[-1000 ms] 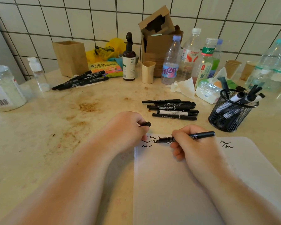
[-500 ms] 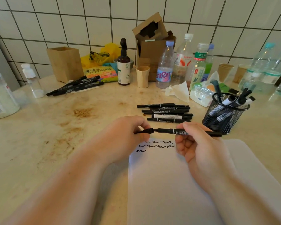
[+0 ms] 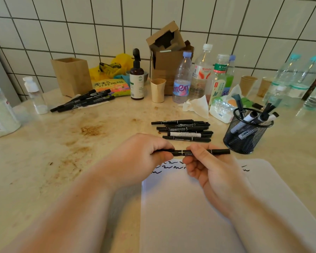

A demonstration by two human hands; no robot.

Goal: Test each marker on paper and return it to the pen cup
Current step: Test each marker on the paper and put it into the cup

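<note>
Both hands clamp one black marker (image 3: 199,153) level above the top edge of the paper (image 3: 190,207), left hand (image 3: 144,156) pinching its cap end, right hand (image 3: 208,165) curled round the barrel — push straight along the axis until seated, then drop it into the mesh pen cup (image 3: 244,139) near the bench's right edge.

Both hands hold one black marker (image 3: 199,153) level above the paper's (image 3: 190,216) far edge: the left hand (image 3: 140,157) grips its left end, the right hand (image 3: 208,167) pinches its middle. Squiggles (image 3: 170,166) mark the paper. Loose markers (image 3: 184,130) lie just beyond, the mesh cup (image 3: 244,136) to their right.
</note>
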